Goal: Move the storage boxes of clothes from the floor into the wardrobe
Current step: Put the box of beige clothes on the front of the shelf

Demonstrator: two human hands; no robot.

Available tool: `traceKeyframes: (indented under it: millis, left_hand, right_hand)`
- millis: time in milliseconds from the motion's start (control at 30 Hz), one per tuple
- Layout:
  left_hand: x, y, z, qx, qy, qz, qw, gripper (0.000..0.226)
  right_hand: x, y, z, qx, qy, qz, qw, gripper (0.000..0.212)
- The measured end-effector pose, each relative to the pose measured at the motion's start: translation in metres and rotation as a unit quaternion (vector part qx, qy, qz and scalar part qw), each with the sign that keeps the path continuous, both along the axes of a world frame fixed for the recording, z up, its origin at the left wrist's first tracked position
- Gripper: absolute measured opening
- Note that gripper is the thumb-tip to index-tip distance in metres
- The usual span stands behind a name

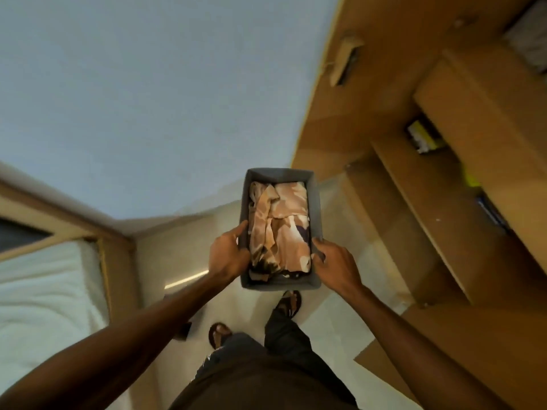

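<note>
Storage box (281, 229) of grey fabric, open-topped, held in the air well clear of the floor (334, 324), in front of the body and just left of the open wardrobe (479, 93).

Largest first: wardrobe of brown wood filling the right side, standing open, with several shelves showing and a few small items on the upper ones. Long bare shelf (429, 220) nearest the box, probably the easiest landing place. Turn right to face it squarely before reaching, and keep the box level through the turn. Set the far end onto the shelf board first, then push the rest in flat rather than dropping it from above. Watch the board above and the upright panel beside it for a snag on the soft wall.

Next, the box itself: soft-sided, likely to bow or sag at the unsupported far end, with both grips at the near half. Worth shifting a palm underneath in case of sagging. Folded clothes (279, 229), tan and cream with dark patches, filling it to just under the rim; no tilting, to keep them in.

Smallest, the hands. Left hand (229, 253) wrapped round the left wall, forefinger stretched along the rim. Right hand (334, 264) gripping the right wall near the close corner, thumb seemingly hooked over the rim. Box between the two, touching both, long axis pointing away from the body.
</note>
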State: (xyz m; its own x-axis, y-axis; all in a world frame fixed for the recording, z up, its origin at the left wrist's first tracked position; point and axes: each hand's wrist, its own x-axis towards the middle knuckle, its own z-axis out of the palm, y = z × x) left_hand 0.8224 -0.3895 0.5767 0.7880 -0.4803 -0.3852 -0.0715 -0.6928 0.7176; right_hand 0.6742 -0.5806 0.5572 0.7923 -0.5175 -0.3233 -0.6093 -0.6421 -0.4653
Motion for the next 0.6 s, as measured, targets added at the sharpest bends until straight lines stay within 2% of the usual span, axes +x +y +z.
traceKeyframes:
  millis: [133,267,400,500,600]
  left_hand:
    - [0.007,-0.086,0.033,-0.011,-0.063,-0.071,0.995,0.047]
    - [0.012,-0.158,0.058,-0.028,-0.104,-0.118,0.987,0.04]
    - [0.014,-0.224,0.082,-0.067,-0.114,-0.203,0.97,0.038]
    - [0.014,-0.281,0.099,-0.107,-0.087,-0.268,0.954,0.036]
    - [0.016,-0.337,0.106,-0.133,-0.095,-0.348,0.923,0.035]
  right_hand:
    - [-0.017,-0.065,0.029,-0.004,-0.034,-0.098,0.995,0.046]
    - [-0.025,-0.12,0.052,-0.019,-0.073,-0.155,0.985,0.044]
    - [-0.035,-0.169,0.079,-0.029,-0.1,-0.201,0.974,0.036]
    - [-0.049,-0.205,0.092,-0.01,-0.105,-0.252,0.962,0.035]
    - [-0.062,-0.236,0.094,-0.005,-0.095,-0.308,0.947,0.026]
